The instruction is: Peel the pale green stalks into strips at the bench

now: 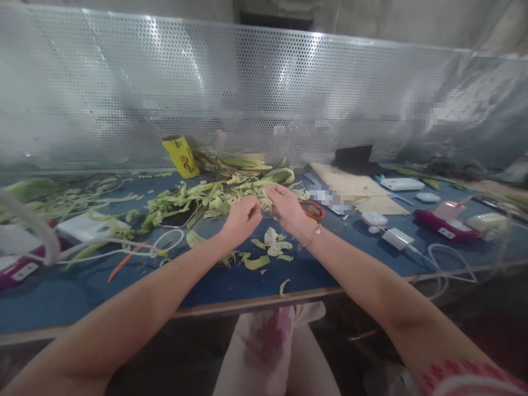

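Note:
My left hand (242,221) is closed, fingers curled, over the near edge of a pile of pale green leafy strips (214,201). Close beside it, my right hand (285,207) pinches with thumb and fingers. Whatever either hand holds is small and hidden among the pale strips behind; I cannot make it out. Below the hands lie loose pale leaf pieces (271,242) and a curled green scrap (253,262). A red loop handle (312,210), perhaps of scissors, shows just right of my right wrist.
A perforated metal screen (264,93) backs the blue table (231,286). A yellow tube (181,157) leans there. At left are a white cable (124,241) and an orange strip (125,262). Rightward lie cardboard (350,184), a phone (330,198), a charger (397,238) and a magenta power strip (447,228).

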A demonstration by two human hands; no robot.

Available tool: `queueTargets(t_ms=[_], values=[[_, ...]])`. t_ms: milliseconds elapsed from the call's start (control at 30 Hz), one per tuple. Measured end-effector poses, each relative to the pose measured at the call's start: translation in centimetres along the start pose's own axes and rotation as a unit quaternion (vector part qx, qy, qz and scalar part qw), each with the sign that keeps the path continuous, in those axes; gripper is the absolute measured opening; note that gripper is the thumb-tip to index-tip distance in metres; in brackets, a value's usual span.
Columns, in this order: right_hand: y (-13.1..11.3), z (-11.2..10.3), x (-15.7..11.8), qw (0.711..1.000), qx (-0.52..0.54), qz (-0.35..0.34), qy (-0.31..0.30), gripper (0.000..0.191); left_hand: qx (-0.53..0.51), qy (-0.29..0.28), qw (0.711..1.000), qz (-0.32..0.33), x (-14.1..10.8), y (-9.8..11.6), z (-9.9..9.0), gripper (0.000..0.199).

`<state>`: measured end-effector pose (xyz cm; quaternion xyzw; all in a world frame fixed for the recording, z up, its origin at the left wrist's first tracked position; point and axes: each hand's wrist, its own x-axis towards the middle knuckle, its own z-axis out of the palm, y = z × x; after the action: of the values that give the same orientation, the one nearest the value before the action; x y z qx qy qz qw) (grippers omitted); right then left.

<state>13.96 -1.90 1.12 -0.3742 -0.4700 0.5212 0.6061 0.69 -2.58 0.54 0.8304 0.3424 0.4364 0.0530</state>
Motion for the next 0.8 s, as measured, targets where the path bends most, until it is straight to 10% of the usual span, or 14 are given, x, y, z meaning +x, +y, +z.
queueTargets(t_ms=[500, 600, 800], values=[[0.4, -1.7, 1.1, 0.988, -0.101, -0.109, 0.029, 0.032, -0.060, 0.068, 0.990, -0.107, -0.5, -0.5, 0.4, 0.015], [0.4, -2.1, 1.0, 0.956, -0.194, -0.207, 0.078, 0.027, -0.131, 0.085, 0.973, -0.168, -0.4, -1.2, 0.6, 0.013], [0.5, -0.9, -0.3, 0.895, -0.362, -0.259, -0.034, 0.020, -0.196, 0.086, 0.951, -0.222, -0.3, -1.7, 1.1, 0.014]])
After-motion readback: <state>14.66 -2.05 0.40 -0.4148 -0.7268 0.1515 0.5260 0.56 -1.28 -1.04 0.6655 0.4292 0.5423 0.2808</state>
